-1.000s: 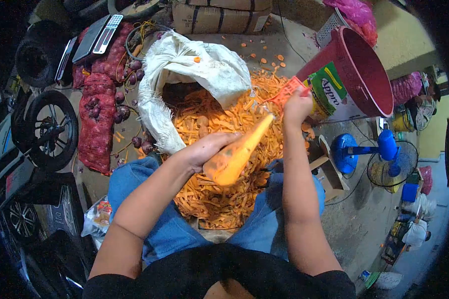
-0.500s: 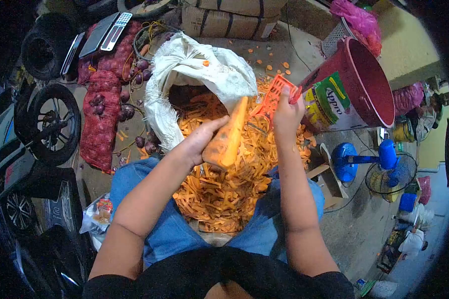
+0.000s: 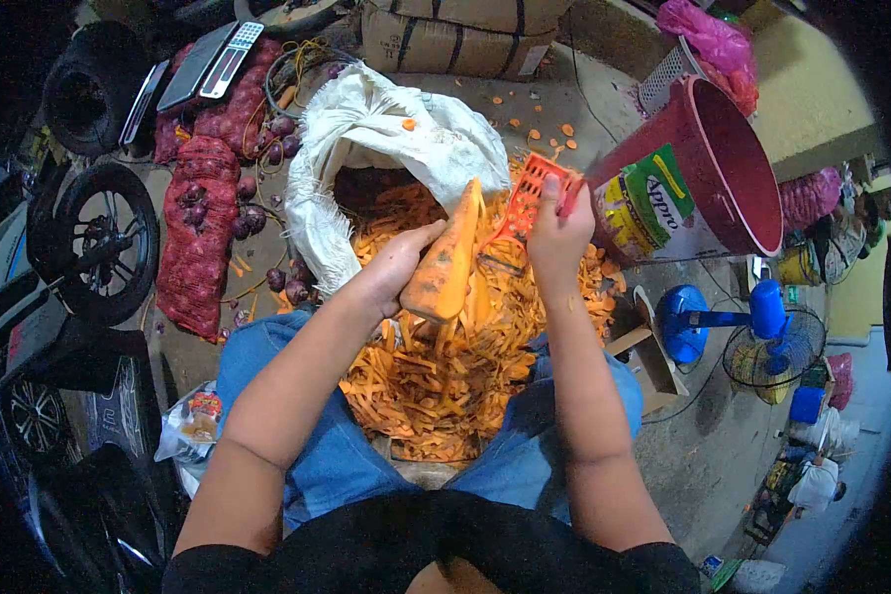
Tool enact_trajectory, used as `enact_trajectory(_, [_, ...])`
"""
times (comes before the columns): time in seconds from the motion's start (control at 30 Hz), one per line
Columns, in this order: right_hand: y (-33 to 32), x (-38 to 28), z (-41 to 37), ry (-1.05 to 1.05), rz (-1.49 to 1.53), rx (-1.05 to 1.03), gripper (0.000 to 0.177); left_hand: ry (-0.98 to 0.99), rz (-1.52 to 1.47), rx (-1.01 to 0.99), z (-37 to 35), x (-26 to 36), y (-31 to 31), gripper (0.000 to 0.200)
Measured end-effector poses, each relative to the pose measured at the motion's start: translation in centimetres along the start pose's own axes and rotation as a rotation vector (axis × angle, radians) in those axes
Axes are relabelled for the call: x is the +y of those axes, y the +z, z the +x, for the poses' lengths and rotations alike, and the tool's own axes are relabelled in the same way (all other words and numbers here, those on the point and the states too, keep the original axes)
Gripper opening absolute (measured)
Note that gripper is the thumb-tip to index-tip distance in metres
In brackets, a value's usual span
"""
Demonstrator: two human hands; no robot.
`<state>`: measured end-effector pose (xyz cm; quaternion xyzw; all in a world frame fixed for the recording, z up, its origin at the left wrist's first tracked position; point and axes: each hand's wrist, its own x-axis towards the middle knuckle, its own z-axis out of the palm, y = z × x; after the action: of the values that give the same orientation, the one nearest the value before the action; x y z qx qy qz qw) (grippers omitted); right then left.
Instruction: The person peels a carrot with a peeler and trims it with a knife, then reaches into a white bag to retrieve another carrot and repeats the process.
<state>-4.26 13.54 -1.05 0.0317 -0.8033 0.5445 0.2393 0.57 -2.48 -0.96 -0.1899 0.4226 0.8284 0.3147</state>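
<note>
My left hand (image 3: 394, 275) is wrapped round the thick end of a large carrot (image 3: 447, 269), which points up and away. Bright orange peeled faces show on it, with brown skin left on one side. My right hand (image 3: 563, 234) grips a red-orange plastic peeler (image 3: 527, 202) with a perforated body, its blade end just right of the carrot and apart from it. Beneath both hands lies a heap of carrot peelings (image 3: 416, 401) between the knees. A white woven sack (image 3: 416, 109) gapes open behind the heap, with a dark interior.
To the right leans a big dark red bucket (image 3: 688, 178) with a label. A blue fan (image 3: 762, 317) stands beyond a cardboard box (image 3: 648, 361). Red net bags of onions (image 3: 203, 238) lie left, near a scale (image 3: 208, 69) and a motorbike wheel (image 3: 104, 246). Carrot slices dot the floor.
The peeler has come slightly left and nearer to the carrot, tilting as my right hand turned. My left hand has shifted the carrot a little up and left.
</note>
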Motion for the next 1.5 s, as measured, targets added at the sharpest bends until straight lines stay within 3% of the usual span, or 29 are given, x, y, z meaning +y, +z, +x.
enact_trajectory(0.17, [-0.4,0.4,0.5,0.019,-0.014,0.036,0.022,0.048,-0.044,0.039,0.4,0.2,-0.5,0.032])
enact_trajectory(0.23, [-0.4,0.5,0.7,0.062,0.067,0.080,0.023,0.028,-0.089,-0.136,0.9,-0.1,-1.0,0.031])
enact_trajectory(0.33, [0.3,0.2,0.6,0.404,0.365,0.198,0.025,0.009,-0.085,-0.082,1.5,-0.4,-0.6,0.033])
enact_trajectory(0.37, [0.5,0.0,0.3,0.404,0.366,0.201,0.025,0.008,-0.083,-0.083,1.8,-0.6,-0.6,0.033])
enact_trajectory(0.43, [1.0,-0.8,-0.6,0.507,0.464,0.073,0.024,-0.027,-0.201,-0.105,2.5,-1.1,-0.9,0.036])
enact_trajectory(0.53, [2.3,-0.7,-2.2,0.453,0.468,0.025,0.025,-0.069,-0.285,-0.211,3.1,-1.4,-1.1,0.038])
enact_trajectory(0.6, [2.0,-1.7,-2.7,0.474,0.397,-0.022,0.025,-0.096,-0.316,-0.154,2.6,-1.3,-0.1,0.037])
enact_trajectory(0.67, [2.0,-1.8,-2.8,0.256,0.196,-0.074,0.024,-0.026,-0.181,-0.061,2.6,-1.4,0.3,0.036])
enact_trajectory(0.83, [1.6,-0.5,-2.4,0.297,0.317,-0.058,0.022,-0.023,-0.037,-0.022,3.0,-1.7,0.5,0.035])
enact_trajectory(0.9, [1.0,1.1,-0.8,0.269,-0.061,0.091,0.020,-0.100,0.028,-0.107,1.9,-1.8,0.8,0.035])
enact_trajectory(0.97, [-1.0,3.7,2.2,0.347,-0.176,0.257,0.020,-0.268,0.040,-0.232,0.5,-2.1,1.4,0.034])
enact_trajectory(1.07, [-2.6,6.8,3.7,0.277,-0.381,0.443,0.022,-0.169,0.092,-0.133,-0.5,-1.6,2.1,0.035])
enact_trajectory(1.13, [-3.0,6.0,3.8,0.509,0.052,0.413,0.024,-0.210,-0.069,-0.182,0.4,-1.4,1.0,0.034])
enact_trajectory(1.17, [-2.3,5.1,3.4,0.434,0.149,0.360,0.023,-0.176,-0.125,-0.146,0.9,-1.1,0.6,0.034])
enact_trajectory(1.23, [-0.7,1.1,1.4,0.503,0.288,0.172,0.023,-0.132,-0.192,-0.119,1.8,-1.3,-0.3,0.033])
enact_trajectory(1.3, [0.6,-2.3,-1.0,0.368,0.179,-0.044,0.021,-0.122,-0.220,-0.112,1.7,-1.2,0.1,0.034])
enact_trajectory(1.43, [2.2,-1.8,-3.1,0.205,0.305,-0.094,0.020,-0.037,-0.144,-0.070,2.0,-2.0,0.0,0.034])
enact_trajectory(1.5, [1.4,-1.6,-2.6,0.217,0.029,-0.120,0.020,-0.067,-0.014,-0.087,1.5,-1.4,0.3,0.033])
